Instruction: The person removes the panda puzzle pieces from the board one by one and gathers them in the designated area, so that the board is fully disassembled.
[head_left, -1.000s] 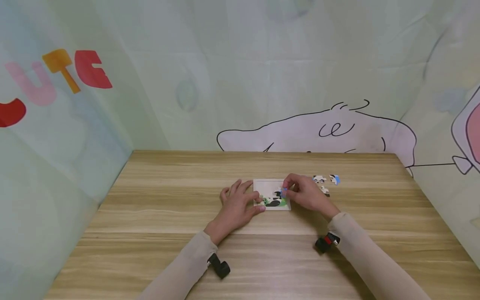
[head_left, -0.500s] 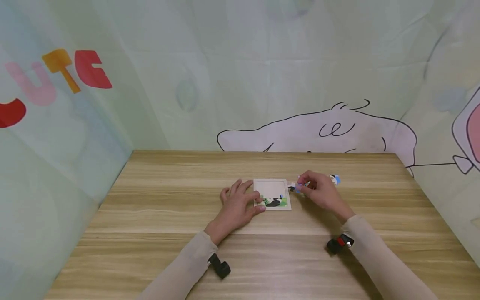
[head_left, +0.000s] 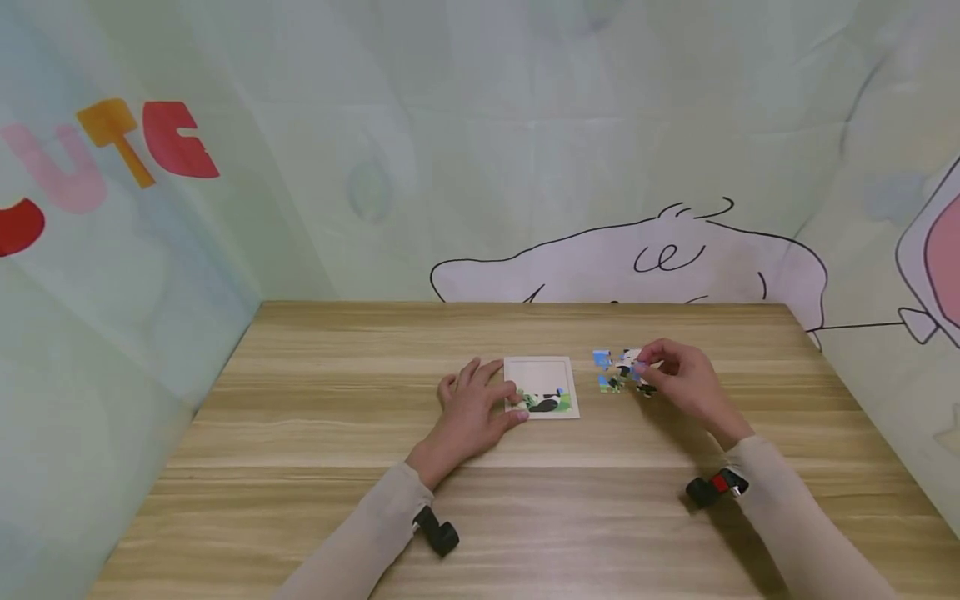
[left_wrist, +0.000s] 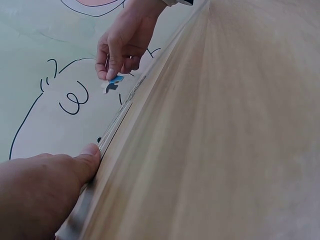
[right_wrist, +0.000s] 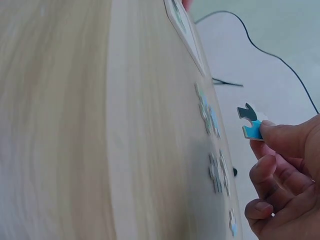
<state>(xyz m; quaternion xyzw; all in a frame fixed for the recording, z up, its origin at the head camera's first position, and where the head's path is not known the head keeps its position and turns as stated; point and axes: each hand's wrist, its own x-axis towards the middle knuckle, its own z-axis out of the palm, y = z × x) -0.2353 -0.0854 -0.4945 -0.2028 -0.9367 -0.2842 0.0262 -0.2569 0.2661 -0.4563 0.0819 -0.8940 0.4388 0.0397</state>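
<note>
One small jigsaw piece (right_wrist: 254,131), blue and black, is pinched by the right hand (head_left: 684,379), thumb against its face and a finger beneath, the remaining fingers curled back toward the palm. From where I stand that hold looks slight: it covers only one end, so if the thumb eased or rolled, I'd expect the piece to swivel or drop. It is held clear of the tabletop (head_left: 315,400), close by the loose pieces (head_left: 602,358) to the right of the tray (head_left: 575,396); those lie so near one another that a low knuckle might nudge or flip one. Some are partly hidden by the hand, and I can't count them. Farther out, the tray lies flat, with panda pieces (head_left: 551,403) along its near side and its pale bottom showing beyond them; a piece pressed in at a wrong turn would probably jam there, or lift a neighbour. The left hand (head_left: 472,412) has its fingers spread loosely, index finger and thumb resting at the tray's left side by the near corner. That bracing seems light and all to one side, so a hard push from the right could swing the tray round.
</note>
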